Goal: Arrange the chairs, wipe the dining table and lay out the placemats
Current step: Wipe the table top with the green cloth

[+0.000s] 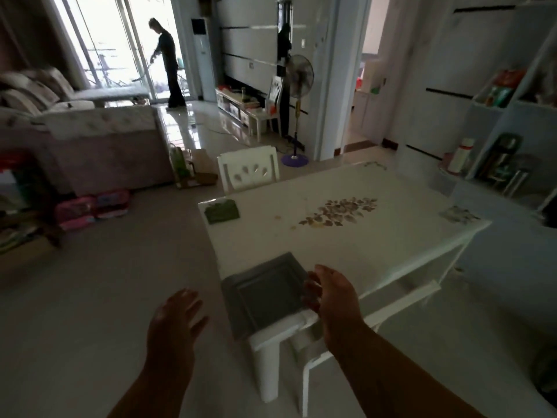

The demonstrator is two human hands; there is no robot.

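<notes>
- Dim daylight reached the white dining table (346,236) from the far balcony doors, and a white chair (248,170) stood at its far end.
- I had a grey placemat (265,294) flat on the near corner, my right hand (328,294) at its right edge, fingers curled loosely on it.
- My left hand (174,321) hung beside the table, fingers spread, holding nothing.
- I judged mat-laying underway; next, squaring this mat to the edge.

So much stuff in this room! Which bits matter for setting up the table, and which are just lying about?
Part of the job:
dining table
grey placemat at the near corner
green placemat at the far-left corner
white chair
right hand at the grey placemat's edge
left hand

Just lying about:
standing fan
sofa
pink packs
</notes>
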